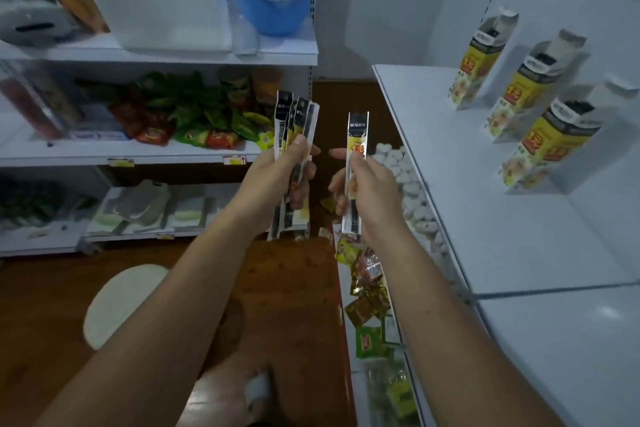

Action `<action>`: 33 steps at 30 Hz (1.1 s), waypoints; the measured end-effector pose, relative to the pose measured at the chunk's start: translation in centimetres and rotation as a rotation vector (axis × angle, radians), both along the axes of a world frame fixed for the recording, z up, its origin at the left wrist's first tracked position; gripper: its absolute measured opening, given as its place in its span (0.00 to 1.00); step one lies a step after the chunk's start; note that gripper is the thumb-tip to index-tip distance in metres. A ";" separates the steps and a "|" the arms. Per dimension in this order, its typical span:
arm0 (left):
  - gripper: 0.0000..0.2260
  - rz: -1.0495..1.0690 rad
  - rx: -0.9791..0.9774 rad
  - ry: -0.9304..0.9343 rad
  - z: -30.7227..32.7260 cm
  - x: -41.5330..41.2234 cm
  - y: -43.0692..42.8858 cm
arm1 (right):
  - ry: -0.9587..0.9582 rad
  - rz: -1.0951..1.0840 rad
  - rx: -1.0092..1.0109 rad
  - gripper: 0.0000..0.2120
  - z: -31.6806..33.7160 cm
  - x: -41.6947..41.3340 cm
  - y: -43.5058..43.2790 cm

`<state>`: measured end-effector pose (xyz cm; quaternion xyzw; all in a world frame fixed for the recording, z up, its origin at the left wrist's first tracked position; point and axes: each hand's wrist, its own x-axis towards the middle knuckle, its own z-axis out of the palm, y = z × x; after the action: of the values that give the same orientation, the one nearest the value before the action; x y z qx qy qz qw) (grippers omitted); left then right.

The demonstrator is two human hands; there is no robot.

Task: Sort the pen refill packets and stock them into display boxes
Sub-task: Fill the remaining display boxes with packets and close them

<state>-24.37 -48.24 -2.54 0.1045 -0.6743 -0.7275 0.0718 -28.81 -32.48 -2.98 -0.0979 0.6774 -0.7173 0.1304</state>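
Observation:
My left hand (277, 180) grips a fanned bunch of several long, narrow pen refill packets (294, 121), black at the top and yellow below. My right hand (369, 191) pinches a single upright refill packet (356, 135) of the same kind, held a little apart from the bunch. Three yellow and black display boxes stand open-topped on the white shelf at the right: the far box (485, 59), the middle box (533, 80) and the near box (554, 142). Dark packet tops show inside them.
The white shelf (502, 218) reaches along the right side. Below its edge lie white items (408, 184) and small snack sachets (367, 291). At the left, shelves hold a blue bowl (273, 7) and green and red snack bags (194, 114). A white stool (121, 302) stands on the wooden floor.

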 end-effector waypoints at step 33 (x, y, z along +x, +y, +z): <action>0.06 -0.717 -0.023 0.132 2.3 -49.4 4.5 | 0.361 -1.028 0.119 0.10 7.0 -34.0 6.2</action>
<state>-73.80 -43.72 -0.21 -0.1864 -0.6702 -0.7040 -0.1432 -62.78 -26.28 4.02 0.1317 0.6889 -0.6209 -0.3500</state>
